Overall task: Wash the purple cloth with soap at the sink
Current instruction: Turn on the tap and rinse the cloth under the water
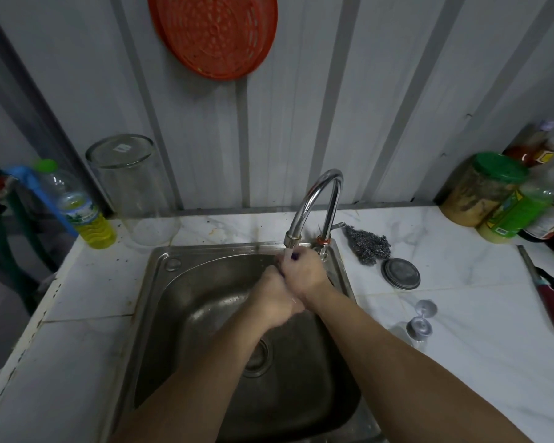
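Note:
Both my hands are clasped together over the steel sink (160,302), right under the curved chrome tap (314,199). Water runs from the spout onto them. My right hand (304,274) lies on top, and a small bit of the purple cloth (294,255) shows between its fingers. My left hand (274,298) is closed against it from below and left. Most of the cloth is hidden inside the two fists. A bottle of yellow liquid (87,215) stands on the counter at the sink's back left corner.
An upturned clear glass jar (131,190) stands beside the bottle. A steel scourer (368,244) and a round metal lid (401,273) lie right of the tap. Jars and bottles (506,199) crowd the far right; a dark knife (547,292) and two small metal pieces (421,321) lie on the white counter.

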Available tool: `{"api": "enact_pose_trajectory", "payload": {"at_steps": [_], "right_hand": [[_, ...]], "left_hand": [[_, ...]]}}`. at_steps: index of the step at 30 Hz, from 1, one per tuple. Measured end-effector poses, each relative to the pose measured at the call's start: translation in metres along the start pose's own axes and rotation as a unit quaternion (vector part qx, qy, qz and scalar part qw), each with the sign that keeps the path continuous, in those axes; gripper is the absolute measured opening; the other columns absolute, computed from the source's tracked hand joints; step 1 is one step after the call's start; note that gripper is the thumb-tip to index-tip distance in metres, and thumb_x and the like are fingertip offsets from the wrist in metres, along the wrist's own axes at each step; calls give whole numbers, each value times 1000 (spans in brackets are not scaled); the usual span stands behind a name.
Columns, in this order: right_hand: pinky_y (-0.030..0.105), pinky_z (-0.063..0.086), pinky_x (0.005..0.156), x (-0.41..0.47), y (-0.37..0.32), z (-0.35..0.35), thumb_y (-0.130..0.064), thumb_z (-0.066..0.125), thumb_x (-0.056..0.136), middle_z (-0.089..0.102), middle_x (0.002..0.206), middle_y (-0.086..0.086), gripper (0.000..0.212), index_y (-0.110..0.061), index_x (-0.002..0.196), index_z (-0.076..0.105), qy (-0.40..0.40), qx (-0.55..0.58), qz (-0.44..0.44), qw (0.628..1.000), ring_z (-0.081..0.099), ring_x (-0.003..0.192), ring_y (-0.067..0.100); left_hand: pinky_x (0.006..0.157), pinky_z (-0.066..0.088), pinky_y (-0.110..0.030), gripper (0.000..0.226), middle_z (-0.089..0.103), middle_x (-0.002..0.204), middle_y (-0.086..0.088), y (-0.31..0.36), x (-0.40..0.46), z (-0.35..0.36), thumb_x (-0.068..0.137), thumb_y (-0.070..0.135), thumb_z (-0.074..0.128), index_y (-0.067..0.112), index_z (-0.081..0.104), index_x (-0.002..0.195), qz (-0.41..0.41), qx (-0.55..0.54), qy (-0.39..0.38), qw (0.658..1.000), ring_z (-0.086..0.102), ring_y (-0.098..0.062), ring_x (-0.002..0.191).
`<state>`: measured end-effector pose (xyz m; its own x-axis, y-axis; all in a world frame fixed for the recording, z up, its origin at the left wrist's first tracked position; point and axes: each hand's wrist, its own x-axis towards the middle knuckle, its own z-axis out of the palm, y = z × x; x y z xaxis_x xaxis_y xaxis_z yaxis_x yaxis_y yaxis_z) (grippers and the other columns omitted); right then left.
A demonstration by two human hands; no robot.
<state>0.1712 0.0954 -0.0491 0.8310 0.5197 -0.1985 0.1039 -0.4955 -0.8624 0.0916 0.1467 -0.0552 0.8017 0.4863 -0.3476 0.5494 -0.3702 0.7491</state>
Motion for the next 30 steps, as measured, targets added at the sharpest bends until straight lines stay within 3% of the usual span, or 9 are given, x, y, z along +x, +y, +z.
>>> {"api": "enact_pose_trajectory", "payload": {"at_steps": [3, 6, 9, 13, 17, 20, 22, 26, 30], "right_hand": [[37, 57, 69, 3, 5, 1, -22, 54, 96, 73, 79, 11, 27, -13, 76, 68, 32, 59, 73, 995, 67, 70, 25], [53, 60, 85, 5, 13, -4, -23, 60, 95, 75, 86, 15, 19, -13, 84, 71, -5, 246, 144, 958, 73, 81, 32], [50, 60, 89, -1, 26, -15, -42, 69, 86, 77, 103, 18, 37, -12, 109, 70, -76, 295, 155, 940, 74, 95, 36], [37, 61, 69, -10, 34, -19, -7, 66, 90, 72, 104, 21, 31, -2, 119, 62, -152, 380, 139, 902, 72, 88, 32], [40, 63, 70, -10, 23, -21, -3, 70, 88, 72, 98, 19, 34, 0, 121, 62, -134, 457, 102, 873, 73, 82, 28], [26, 51, 46, -12, 20, -22, -12, 70, 92, 69, 80, 13, 39, 6, 123, 58, -148, 461, 101, 869, 63, 55, 18], [26, 46, 45, -13, 21, -21, -18, 75, 88, 67, 80, 13, 40, 3, 119, 60, -159, 433, 104, 881, 60, 54, 19], [38, 59, 74, -12, 24, -20, -19, 82, 81, 74, 96, 17, 39, 1, 111, 68, -97, 334, 61, 936, 72, 87, 30], [36, 57, 78, -14, 22, -15, -20, 82, 79, 72, 89, 10, 24, -11, 97, 69, -82, 371, 16, 925, 69, 84, 25]], "left_hand": [[79, 45, -25, 59, 67, 116, -7, -3, 0, 1, 77, 25, 79, 10, 50, 127, -6, 23, 24, 999, 66, -27, 103], [73, 61, -45, 56, 75, 100, -13, -12, 3, -4, 62, 30, 86, 11, 61, 108, -24, -154, 32, 987, 73, -25, 86], [79, 64, -49, 36, 77, 107, -19, -21, 4, -19, 85, 34, 78, 11, 69, 111, -99, -433, 17, 896, 76, -33, 92], [57, 52, -30, 46, 76, 99, -18, -31, 2, -28, 96, 51, 57, 10, 66, 114, -210, -488, 27, 847, 68, -25, 67], [77, 56, -39, 49, 76, 105, -19, -35, -3, -22, 99, 51, 51, 11, 62, 125, -209, -482, 45, 849, 71, -28, 80], [99, 52, -57, 56, 75, 117, -17, -32, -7, -19, 93, 67, 50, 21, 61, 124, -182, -547, -20, 817, 71, -37, 103], [105, 48, -59, 63, 77, 117, -15, -26, -9, -16, 89, 70, 52, 19, 68, 123, -138, -549, -61, 822, 69, -37, 113], [107, 50, -51, 55, 71, 126, -21, -24, -10, -17, 85, 29, 74, 4, 63, 134, -35, -550, -89, 829, 67, -36, 118], [106, 51, -50, 54, 72, 121, -22, -20, -14, -13, 77, -4, 77, 4, 64, 128, 6, -457, -122, 881, 70, -34, 110]]}}
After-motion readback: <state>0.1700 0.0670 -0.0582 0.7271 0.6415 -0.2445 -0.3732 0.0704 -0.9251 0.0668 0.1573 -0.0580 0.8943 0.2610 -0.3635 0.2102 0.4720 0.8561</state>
